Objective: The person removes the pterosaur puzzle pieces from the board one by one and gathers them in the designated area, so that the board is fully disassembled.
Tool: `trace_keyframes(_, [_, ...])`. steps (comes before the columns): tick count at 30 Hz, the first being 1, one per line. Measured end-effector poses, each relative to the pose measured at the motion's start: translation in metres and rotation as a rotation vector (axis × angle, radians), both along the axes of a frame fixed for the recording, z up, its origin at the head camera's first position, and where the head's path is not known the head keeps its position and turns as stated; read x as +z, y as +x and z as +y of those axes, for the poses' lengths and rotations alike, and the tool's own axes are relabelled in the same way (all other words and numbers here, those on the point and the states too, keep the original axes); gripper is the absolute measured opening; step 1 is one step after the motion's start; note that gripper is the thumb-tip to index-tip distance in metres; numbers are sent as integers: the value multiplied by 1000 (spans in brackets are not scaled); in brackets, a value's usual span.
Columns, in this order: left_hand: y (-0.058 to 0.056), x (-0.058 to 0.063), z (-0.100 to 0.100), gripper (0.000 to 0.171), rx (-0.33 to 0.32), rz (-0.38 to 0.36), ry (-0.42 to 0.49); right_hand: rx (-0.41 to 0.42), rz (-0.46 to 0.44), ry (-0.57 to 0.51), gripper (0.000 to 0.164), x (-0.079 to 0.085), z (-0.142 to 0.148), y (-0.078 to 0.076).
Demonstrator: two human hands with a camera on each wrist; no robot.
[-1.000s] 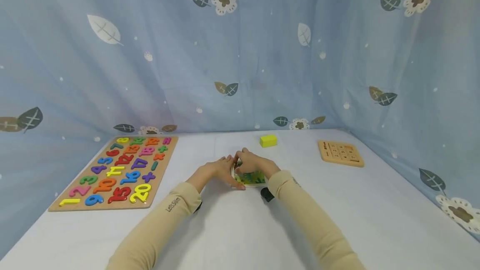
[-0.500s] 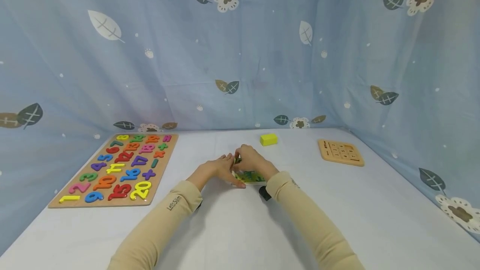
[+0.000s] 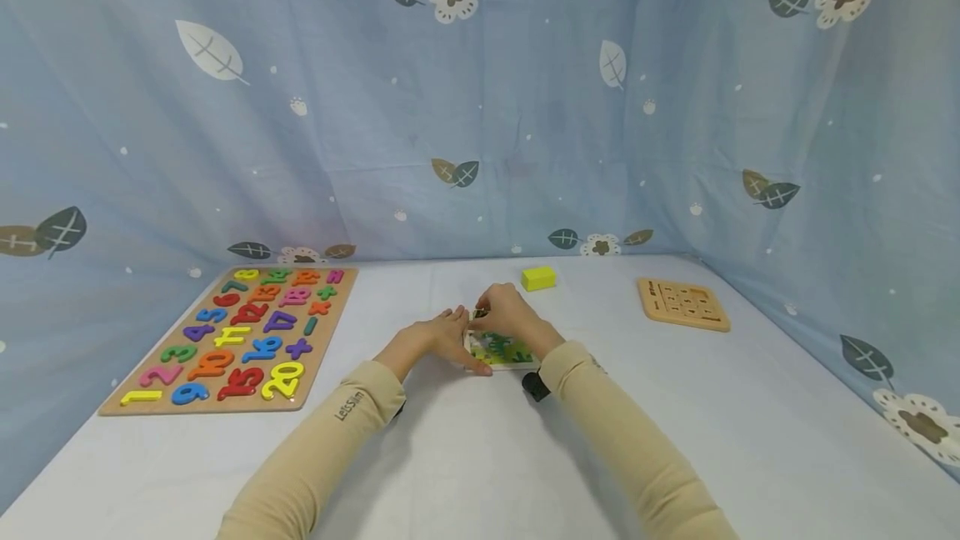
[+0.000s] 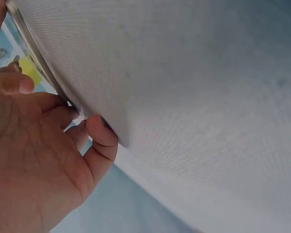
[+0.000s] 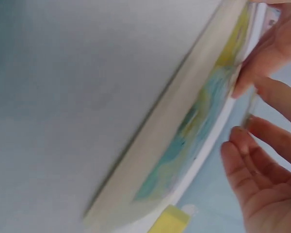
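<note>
Picture board (image 3: 501, 351), pale-framed with a green and yellow scene, lies on the white table (image 3: 465, 457) between a person's hands. Well to its left is a wooden number board (image 3: 167, 402) with raised, brightly coloured numerals and signs. Against the picture board's left side rests the left hand (image 3: 442, 337), spread wide, its thumb along the near edge; it hides that side. Over the far-left part is the right hand (image 3: 510, 312), fingers drawn narrow, pinching a small dark-green piece (image 3: 480, 314) and blocking sight of what is below. Whether the piece touches the board, I cannot tell. Just beside the board's near-right corner, a black object (image 3: 536, 387) sits at the right wrist. Behind the board, slightly right, is a yellow block (image 3: 538, 277); well to its right, a small wooden number tablet (image 3: 663, 315). A blue leaf-and-flower curtain (image 3: 525, 107) hangs behind.

Only the head view shows the number board and tablet. The left wrist view adds the left palm, with fingertips bent beside the board; the right wrist view shows the board's pale rim and turquoise in its picture.
</note>
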State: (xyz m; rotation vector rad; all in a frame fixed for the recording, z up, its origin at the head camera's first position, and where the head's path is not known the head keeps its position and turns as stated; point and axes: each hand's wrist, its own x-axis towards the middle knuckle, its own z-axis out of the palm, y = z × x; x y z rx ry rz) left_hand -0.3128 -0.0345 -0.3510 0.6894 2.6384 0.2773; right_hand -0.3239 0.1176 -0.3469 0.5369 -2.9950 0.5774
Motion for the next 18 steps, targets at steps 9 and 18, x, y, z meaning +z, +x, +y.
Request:
trace_keyframes(9, [-3,-2,1,117,0,17,-18,-92,-50,-35,29,7,22,2])
trace_keyframes(18, [-5,-4,2,117,3,29,-12,-132,-48,-24,28,11,50,1])
